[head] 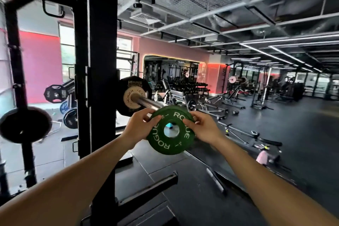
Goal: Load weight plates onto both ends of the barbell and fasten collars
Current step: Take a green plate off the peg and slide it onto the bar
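A small green plate (pixel 170 141) marked ROGUE is held up at the free end of the barbell sleeve (pixel 146 103), its centre hole showing the sleeve's end. My left hand (pixel 139 126) grips the plate's left edge. On the right edge, my right hand (pixel 203 126) holds it with fingers curled over the face. Further in on the sleeve sit a small white plate (pixel 129 102) and behind it a large black plate (pixel 126 86). No collar shows on this end.
The black rack upright (pixel 95 60) stands just left of the sleeve. Stored plates (pixel 55 94) hang on pegs at left, with a blurred black plate (pixel 23 124) nearer. Benches and machines (pixel 216 104) fill the dark floor to the right; a pink item (pixel 264 158) lies by floor equipment.
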Demonstrator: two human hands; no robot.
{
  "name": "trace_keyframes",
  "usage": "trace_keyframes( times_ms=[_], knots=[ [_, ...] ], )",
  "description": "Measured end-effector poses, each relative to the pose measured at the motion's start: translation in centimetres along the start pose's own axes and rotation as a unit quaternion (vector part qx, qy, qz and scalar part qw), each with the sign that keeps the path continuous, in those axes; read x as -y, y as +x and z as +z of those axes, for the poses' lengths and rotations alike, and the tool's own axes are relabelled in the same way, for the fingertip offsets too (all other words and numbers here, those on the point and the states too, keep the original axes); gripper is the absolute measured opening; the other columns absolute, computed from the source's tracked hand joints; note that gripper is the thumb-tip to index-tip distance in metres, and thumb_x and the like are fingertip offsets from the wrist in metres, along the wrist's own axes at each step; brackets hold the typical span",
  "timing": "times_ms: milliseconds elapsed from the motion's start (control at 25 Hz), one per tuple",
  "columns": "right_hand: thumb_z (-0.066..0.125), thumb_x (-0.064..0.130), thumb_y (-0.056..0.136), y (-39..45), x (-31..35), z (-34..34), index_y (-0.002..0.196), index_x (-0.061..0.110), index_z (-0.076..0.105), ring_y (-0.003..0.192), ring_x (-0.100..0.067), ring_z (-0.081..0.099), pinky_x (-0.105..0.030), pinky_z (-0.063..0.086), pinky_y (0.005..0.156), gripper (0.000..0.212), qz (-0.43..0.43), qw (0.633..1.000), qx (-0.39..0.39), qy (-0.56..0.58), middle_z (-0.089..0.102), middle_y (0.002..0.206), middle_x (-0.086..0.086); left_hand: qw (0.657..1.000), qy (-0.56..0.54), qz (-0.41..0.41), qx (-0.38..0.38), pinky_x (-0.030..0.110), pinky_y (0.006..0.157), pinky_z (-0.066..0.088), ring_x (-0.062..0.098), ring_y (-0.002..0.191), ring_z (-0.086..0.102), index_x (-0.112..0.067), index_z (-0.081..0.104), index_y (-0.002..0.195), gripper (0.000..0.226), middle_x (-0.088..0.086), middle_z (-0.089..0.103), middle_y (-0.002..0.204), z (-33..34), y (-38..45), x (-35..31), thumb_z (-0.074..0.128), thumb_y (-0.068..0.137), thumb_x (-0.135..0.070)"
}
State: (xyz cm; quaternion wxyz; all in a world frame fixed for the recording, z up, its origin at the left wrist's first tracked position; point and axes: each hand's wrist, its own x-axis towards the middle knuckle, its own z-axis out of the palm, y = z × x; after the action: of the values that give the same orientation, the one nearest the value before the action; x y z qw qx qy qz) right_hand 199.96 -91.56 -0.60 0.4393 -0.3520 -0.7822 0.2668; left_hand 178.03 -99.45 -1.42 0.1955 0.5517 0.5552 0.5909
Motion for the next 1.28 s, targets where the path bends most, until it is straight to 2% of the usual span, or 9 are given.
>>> trace_keyframes(
  times_ms=[200,320,480,600,680,800,880,1080,1280],
  knots=[
    [0.069,0.023,0.094,5.7,-3.7,-2.1,0.117,0.015,0.071,0.093,-0.016,0.067,-0.03,0.058,0.082,0.025,-0.04,0.998,0.049,-0.004,0.073,0.106,-0.004,0.997,0.043,0.029,-0.056,0.056,0.068,0.062,0.032,0.082,0.075,-0.034,0.072,0.096,0.015,0.012,0.071,0.091,3.1,3.3,-0.1,0.077,0.082,-0.04],
    [0.069,0.024,0.094,8.2,-4.6,-2.1,0.118,0.013,0.07,0.098,-0.022,0.067,-0.037,0.058,0.087,0.027,-0.074,0.994,0.078,0.01,0.07,0.107,-0.003,0.995,0.068,0.035,-0.069,0.058,0.076,0.061,0.035,0.087,0.074,-0.034,0.072,0.094,0.025,0.01,0.072,0.091,3.0,4.4,-0.3,0.078,0.074,-0.047],
    [0.071,0.026,0.092,9.8,-6.4,-1.9,0.116,0.016,0.07,0.096,-0.024,0.07,-0.04,0.059,0.086,0.026,-0.107,0.989,0.096,0.034,0.072,0.108,-0.005,0.991,0.089,0.071,-0.075,0.052,0.075,0.062,0.028,0.074,0.069,-0.028,0.071,0.095,0.017,0.013,0.065,0.077,3.3,4.3,-0.4,0.079,0.085,-0.016],
    [0.069,0.032,0.092,10.6,-7.4,-1.4,0.121,0.018,0.068,0.089,-0.018,0.068,-0.026,0.056,0.077,0.032,-0.14,0.986,0.086,0.012,0.071,0.107,-0.002,0.985,0.105,0.13,-0.043,0.047,0.068,0.059,0.031,0.071,0.062,-0.036,0.068,0.087,0.032,0.026,0.064,0.084,3.1,4.3,-0.8,0.082,0.08,-0.009],
    [0.068,0.033,0.093,11.1,-7.5,-0.6,0.123,0.02,0.067,0.085,-0.017,0.065,-0.025,0.052,0.074,0.033,-0.157,0.985,0.07,0.012,0.07,0.104,-0.001,0.979,0.132,0.148,-0.04,0.043,0.062,0.056,0.036,0.066,0.056,-0.036,0.066,0.084,0.031,0.021,0.06,0.077,2.5,5.0,-0.1,0.085,0.078,-0.012],
    [0.067,0.033,0.094,12.0,-7.4,0.7,0.123,0.024,0.066,0.085,-0.022,0.066,-0.035,0.056,0.08,0.031,-0.15,0.986,0.064,0.044,0.066,0.096,0.009,0.978,0.143,0.131,-0.079,0.019,0.054,0.046,0.004,0.053,0.051,-0.019,0.065,0.09,0.022,-0.011,0.056,0.061,2.4,6.2,1.2,0.082,0.08,-0.008],
    [0.066,0.035,0.095,12.8,-7.4,1.6,0.124,0.025,0.065,0.084,-0.02,0.066,-0.036,0.055,0.08,0.031,-0.147,0.986,0.069,0.044,0.06,0.09,0.018,0.977,0.15,0.111,-0.103,0.011,0.054,0.045,-0.001,0.052,0.055,-0.019,0.065,0.092,0.021,-0.019,0.057,0.06,2.2,7.0,2.0,0.081,0.081,-0.009],
    [0.062,0.045,0.094,16.1,-8.2,3.4,0.117,0.035,0.057,0.08,-0.024,0.068,-0.044,0.058,0.079,0.025,-0.123,0.986,0.109,0.022,0.06,0.083,0.013,0.939,0.268,0.143,-0.161,0.024,0.065,0.044,0.001,0.062,0.049,-0.04,0.063,0.091,0.023,-0.012,0.055,0.076,0.7,10.1,4.1,0.08,0.074,-0.044],
    [0.061,0.043,0.096,19.4,-8.3,6.1,0.124,0.025,0.056,0.083,-0.025,0.068,-0.037,0.055,0.08,0.034,-0.111,0.988,0.108,-0.009,0.058,0.079,0.01,0.917,0.325,0.128,-0.195,0.036,0.077,0.05,0.012,0.077,0.058,-0.035,0.065,0.104,0.031,-0.004,0.062,0.086,-0.6,13.4,5.8,0.076,0.079,-0.048]
  ],
)
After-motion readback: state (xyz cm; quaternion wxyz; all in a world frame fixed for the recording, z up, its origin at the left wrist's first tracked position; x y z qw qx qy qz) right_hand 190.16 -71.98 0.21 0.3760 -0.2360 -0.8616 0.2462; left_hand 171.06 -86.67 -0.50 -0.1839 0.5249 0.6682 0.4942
